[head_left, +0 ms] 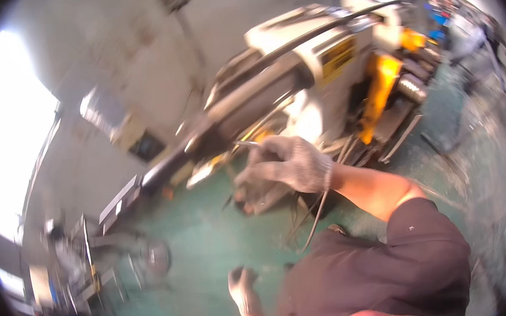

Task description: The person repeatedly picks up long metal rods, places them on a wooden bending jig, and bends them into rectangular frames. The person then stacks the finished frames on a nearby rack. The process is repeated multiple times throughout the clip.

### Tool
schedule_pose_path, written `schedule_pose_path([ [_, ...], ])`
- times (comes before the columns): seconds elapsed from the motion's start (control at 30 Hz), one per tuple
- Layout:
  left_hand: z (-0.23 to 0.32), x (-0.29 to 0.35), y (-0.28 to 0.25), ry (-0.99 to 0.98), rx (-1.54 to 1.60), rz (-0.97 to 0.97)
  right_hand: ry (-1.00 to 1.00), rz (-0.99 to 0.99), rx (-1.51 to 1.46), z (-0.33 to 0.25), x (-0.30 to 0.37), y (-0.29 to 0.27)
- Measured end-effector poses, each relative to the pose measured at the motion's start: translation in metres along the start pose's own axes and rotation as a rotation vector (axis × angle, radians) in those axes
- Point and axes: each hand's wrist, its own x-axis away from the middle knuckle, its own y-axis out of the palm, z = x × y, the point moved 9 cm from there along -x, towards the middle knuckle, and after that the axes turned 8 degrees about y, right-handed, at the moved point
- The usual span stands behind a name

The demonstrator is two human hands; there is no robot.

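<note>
My right hand (287,164), in a pale work glove with greyish fingers, is raised in front of a long machine arm (253,100). Its fingers are bent together in a pinch, and a small thin metal piece (247,143) juts from the fingertips toward the arm. Blur hides whether that piece touches the machine. My left hand (241,286), gloved too, hangs low beside my body, away from the machine. Its fingers are smeared and partly turned away, so their grip is unclear.
The cream machine body (328,53) bears a yellow label and a yellow lever (381,94). Below my right hand hangs a grey cable (319,222). Stands and tools (72,273) are at the left. The floor (185,274) is green; a bright window (13,138) fills the left side.
</note>
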Motion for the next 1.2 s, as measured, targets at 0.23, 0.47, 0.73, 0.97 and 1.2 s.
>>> schedule_pose_path([
  [0.23,0.031,-0.019,0.039,-0.239,0.335,-0.337,0.550,0.059,-0.623,0.192,0.026,0.164],
  [0.47,0.057,-0.109,-0.076,-0.155,0.113,0.008,0.809,-0.136,-0.708,0.285,-0.034,0.288],
  [0.73,0.118,-0.223,-0.209,0.271,0.229,0.156,0.693,-0.411,-0.685,0.288,-0.150,0.398],
  [0.97,0.146,-0.303,-0.222,0.123,0.274,0.160,0.595,-0.308,-0.357,0.360,-0.216,0.410],
  [1.2,0.169,-0.403,-0.172,0.030,0.337,-0.272,0.828,-0.047,-0.755,0.299,-0.263,0.423],
])
